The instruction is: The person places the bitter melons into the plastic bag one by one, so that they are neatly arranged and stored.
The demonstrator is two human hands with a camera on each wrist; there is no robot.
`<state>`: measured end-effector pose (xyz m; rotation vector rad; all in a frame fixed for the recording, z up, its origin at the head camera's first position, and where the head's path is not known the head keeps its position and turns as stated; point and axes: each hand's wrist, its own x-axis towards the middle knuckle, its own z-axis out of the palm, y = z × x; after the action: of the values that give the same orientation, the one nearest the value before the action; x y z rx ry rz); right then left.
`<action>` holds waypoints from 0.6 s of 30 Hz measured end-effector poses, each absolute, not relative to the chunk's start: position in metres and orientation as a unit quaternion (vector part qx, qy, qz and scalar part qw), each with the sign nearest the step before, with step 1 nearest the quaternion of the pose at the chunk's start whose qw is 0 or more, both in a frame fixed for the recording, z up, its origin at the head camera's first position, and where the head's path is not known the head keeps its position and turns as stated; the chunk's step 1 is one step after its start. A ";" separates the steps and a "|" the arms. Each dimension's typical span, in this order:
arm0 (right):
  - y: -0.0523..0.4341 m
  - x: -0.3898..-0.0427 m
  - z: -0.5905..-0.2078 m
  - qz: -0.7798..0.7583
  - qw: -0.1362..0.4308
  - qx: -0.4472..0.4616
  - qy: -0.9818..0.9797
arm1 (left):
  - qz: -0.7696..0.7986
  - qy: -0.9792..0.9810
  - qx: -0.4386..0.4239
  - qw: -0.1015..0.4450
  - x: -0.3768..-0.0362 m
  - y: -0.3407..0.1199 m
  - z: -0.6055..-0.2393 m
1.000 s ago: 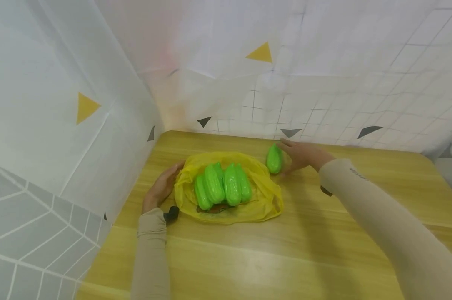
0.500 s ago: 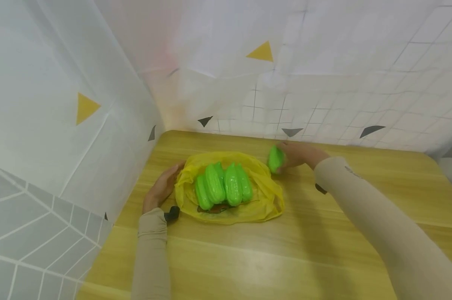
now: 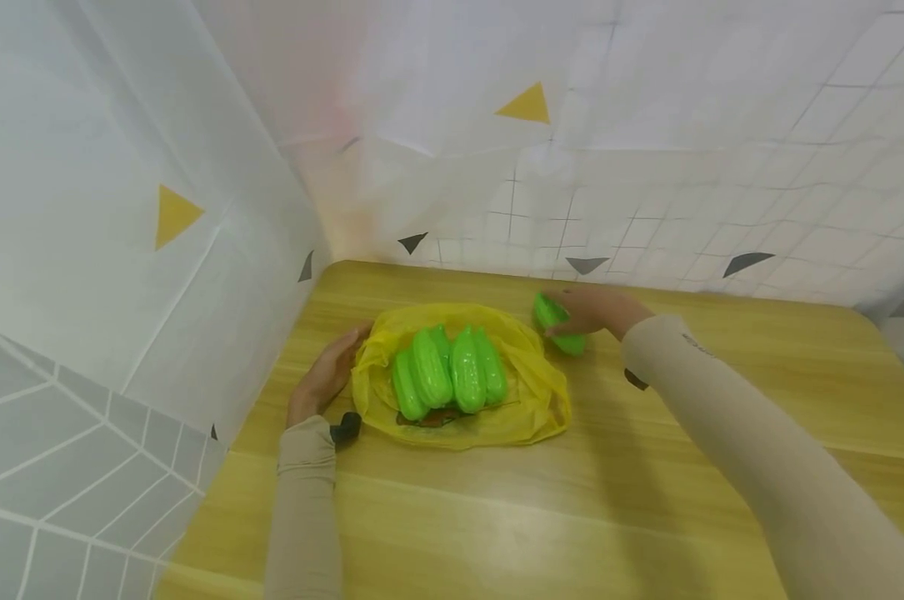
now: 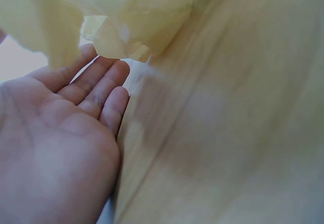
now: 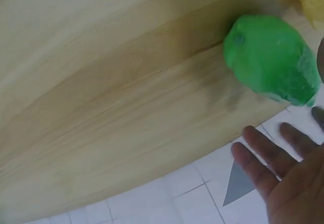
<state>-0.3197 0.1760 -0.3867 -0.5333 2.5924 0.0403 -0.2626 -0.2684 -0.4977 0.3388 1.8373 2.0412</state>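
A yellow plastic bag (image 3: 530, 417) lies on the table with its mouth turned up. Several glossy green, ridged gourd-like pieces (image 3: 466, 371) rest side by side in it. My left hand (image 3: 327, 371) is at the bag's left side; in the left wrist view its fingers are extended, with the tips right at the hanging plastic. Behind the bag's right side, my right hand (image 3: 594, 310) reaches over one more green gourd (image 3: 570, 343), which lies slanted. The right wrist view shows spread fingers (image 5: 268, 150) beside that gourd (image 5: 271, 57), with the thumb mostly out of frame.
The wooden table (image 3: 481, 517) runs back to a white sheet wall (image 3: 646, 108) with grid lines and triangles. Another white wall (image 3: 122, 292) stands along the left side. Dark wrist pieces (image 3: 345, 429) show at both sleeves.
The right hand has moved left onto the single gourd, which has turned from nearly upright in view to a slant, lower end rightward. The left hand and bag stay put.
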 end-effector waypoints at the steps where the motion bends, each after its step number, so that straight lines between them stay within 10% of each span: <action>1: 0.177 -0.319 -0.387 0.011 0.244 -0.202 0.949 | 0.725 0.651 0.122 0.187 -0.263 -0.268 -0.498; 18: 0.185 -0.295 -0.384 -0.007 0.257 -0.255 0.932 | 0.730 0.645 0.120 0.193 -0.264 -0.269 -0.495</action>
<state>-0.2948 0.1846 -0.3838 -0.6926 2.5281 -0.0193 -0.2638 -0.2686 -0.4948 0.3370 1.8089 2.0470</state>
